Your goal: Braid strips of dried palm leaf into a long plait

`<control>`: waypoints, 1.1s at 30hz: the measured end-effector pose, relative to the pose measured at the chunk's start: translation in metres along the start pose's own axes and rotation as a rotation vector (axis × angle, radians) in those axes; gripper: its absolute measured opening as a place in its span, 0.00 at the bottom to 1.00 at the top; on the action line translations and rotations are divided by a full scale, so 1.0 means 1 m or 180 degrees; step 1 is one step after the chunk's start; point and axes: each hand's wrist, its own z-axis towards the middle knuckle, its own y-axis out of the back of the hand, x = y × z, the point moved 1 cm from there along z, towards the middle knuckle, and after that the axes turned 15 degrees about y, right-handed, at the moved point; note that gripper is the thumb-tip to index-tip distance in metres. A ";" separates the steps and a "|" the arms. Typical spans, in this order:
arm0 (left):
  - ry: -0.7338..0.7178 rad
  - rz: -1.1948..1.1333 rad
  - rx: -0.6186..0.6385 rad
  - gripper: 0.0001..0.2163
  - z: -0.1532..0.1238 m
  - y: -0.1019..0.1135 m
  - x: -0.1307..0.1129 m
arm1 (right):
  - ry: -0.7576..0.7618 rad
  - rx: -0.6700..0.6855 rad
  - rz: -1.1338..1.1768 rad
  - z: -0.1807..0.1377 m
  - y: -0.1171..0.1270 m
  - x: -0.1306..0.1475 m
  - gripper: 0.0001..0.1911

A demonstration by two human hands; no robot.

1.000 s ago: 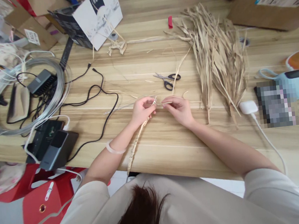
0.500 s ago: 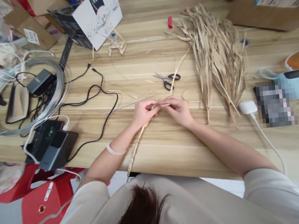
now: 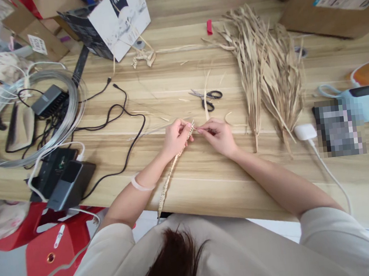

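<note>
My left hand [image 3: 175, 138] pinches the upper end of a plaited straw braid [image 3: 169, 178] that runs down over the table's front edge. My right hand [image 3: 217, 135] is closed on a thin straw strand [image 3: 206, 103] right beside the braid's tip; that strand rises toward the scissors [image 3: 209, 96]. Both hands meet at mid-table, fingertips almost touching. Loose thin strands [image 3: 150, 130] stick out leftward from the braid's tip.
A pile of dry straw leaves [image 3: 265, 70] lies to the right. Black cables [image 3: 119, 114], a wire coil [image 3: 27, 115] and chargers [image 3: 66, 179] fill the left. Cardboard boxes [image 3: 328, 0] and a white box [image 3: 115, 18] stand at the back. A white charger [image 3: 305, 132] lies at right.
My right hand has swung its straw strand from lying slanted to the right to standing nearly upright over the scissors. The left hand has shifted slightly at the braid's tip.
</note>
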 end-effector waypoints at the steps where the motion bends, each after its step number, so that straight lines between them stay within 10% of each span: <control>1: 0.0000 0.0010 -0.0028 0.12 0.000 0.000 0.000 | 0.0032 0.0003 -0.0011 0.000 0.000 0.000 0.10; 20: 0.0808 -0.0674 0.0127 0.09 0.006 -0.002 -0.009 | 0.0128 -0.0033 -0.0076 0.000 0.000 -0.002 0.07; 33: 0.0556 -0.0293 -0.0105 0.09 0.002 -0.003 -0.004 | 0.0145 -0.0081 0.0038 0.000 -0.001 -0.002 0.06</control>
